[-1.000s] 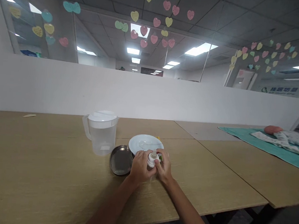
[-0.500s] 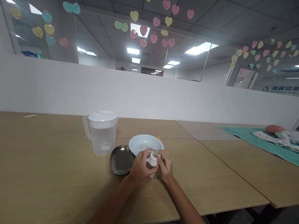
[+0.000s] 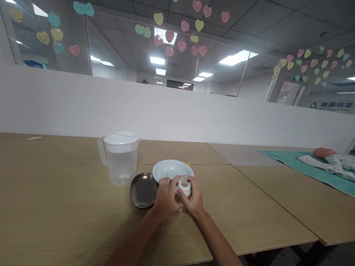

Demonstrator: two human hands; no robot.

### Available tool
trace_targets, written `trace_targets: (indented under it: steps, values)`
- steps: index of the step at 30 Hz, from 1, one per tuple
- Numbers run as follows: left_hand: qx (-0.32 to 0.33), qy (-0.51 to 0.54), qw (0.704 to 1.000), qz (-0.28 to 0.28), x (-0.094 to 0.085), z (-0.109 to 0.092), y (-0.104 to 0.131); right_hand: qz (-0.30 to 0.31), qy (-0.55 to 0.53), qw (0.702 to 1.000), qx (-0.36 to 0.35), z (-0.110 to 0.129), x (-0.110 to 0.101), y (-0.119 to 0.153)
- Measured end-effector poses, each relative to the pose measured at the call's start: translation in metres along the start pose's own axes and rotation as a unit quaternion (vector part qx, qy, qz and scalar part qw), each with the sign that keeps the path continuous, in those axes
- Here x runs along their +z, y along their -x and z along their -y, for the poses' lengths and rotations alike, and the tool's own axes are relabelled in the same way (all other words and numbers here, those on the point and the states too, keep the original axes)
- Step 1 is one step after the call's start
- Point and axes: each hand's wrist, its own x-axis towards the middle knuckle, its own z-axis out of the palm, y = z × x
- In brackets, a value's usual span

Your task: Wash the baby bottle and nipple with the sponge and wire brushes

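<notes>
Photographed at a pale wood-topped table [image 3: 65, 206], with both bare hands closed around a small white-collared bottle with a translucent teat [image 3: 184, 187]. Held upright or nearly so, just in front of a shallow, pale blue round bowl [image 3: 163, 169], teat uppermost. Gripped from one side by the left hand [image 3: 166, 198], with fingers curled and thumb reaching across low in front; clasped from the other by the right hand [image 3: 194, 198], with fingers and thumb bent against the white collar. Largely hidden below the collar by fingers and thumbs.

Set to the left of the bowl, beside the left hand: a dark grey, rounded metal dish [image 3: 143, 191]. Standing upright behind and left of the dish: a translucent plastic pitcher with a white lid and side handle [image 3: 121, 161]. Partly visible behind the bowl: a small yellow object [image 3: 187, 163], too hidden to identify.

Spread at far right, well apart from the hands: a teal cloth [image 3: 299, 164], topped by white patterned fabric [image 3: 348, 164] and a rounded, reddish-orange object [image 3: 323, 153]. Stuck to glass above a plain white wall [image 3: 179, 112]: pastel heart-shaped notes [image 3: 184, 26].
</notes>
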Motion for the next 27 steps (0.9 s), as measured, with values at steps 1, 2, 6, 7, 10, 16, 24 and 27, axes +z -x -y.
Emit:
trace_targets:
  steps: [1, 2, 6, 7, 10, 16, 24, 27]
  values:
    - [0.004, 0.007, 1.0, 0.002, 0.0008, 0.0003, -0.0002, -0.01, -0.003, 1.0, 0.009, -0.0006, 0.0011, 0.0007]
    - [0.008, 0.014, 1.0, 0.003, 0.0015, 0.0006, -0.0004, -0.019, -0.007, 1.0, 0.019, -0.0013, 0.0021, 0.0016]
    - [0.014, 0.037, 0.999, 0.004, 0.0023, -0.0004, -0.001, -0.031, -0.041, 0.997, 0.053, -0.005, 0.0041, 0.0053]
    - [0.013, 0.039, 0.999, 0.001, 0.0021, -0.001, -0.001, -0.029, -0.05, 0.997, 0.059, -0.0058, 0.0041, 0.0061]
    - [0.01, 0.041, 0.999, -0.003, 0.0011, -0.0033, -0.001, -0.02, -0.077, 0.995, 0.067, -0.0075, 0.0036, 0.0077]
    - [0.0, 0.038, 0.999, 0.013, -0.0017, -0.007, -0.0016, -0.001, -0.105, 0.993, 0.055, -0.0088, 0.0013, 0.0087]
    - [0.007, 0.03, 0.999, 0.008, -0.0009, -0.006, -0.0007, 0.004, -0.085, 0.995, 0.041, -0.0043, -0.0013, 0.0061]
    - [0.007, 0.021, 1.0, 0.006, 0.0, -0.0053, -0.0004, 0.001, -0.075, 0.996, 0.038, -0.0032, -0.0016, 0.0056]
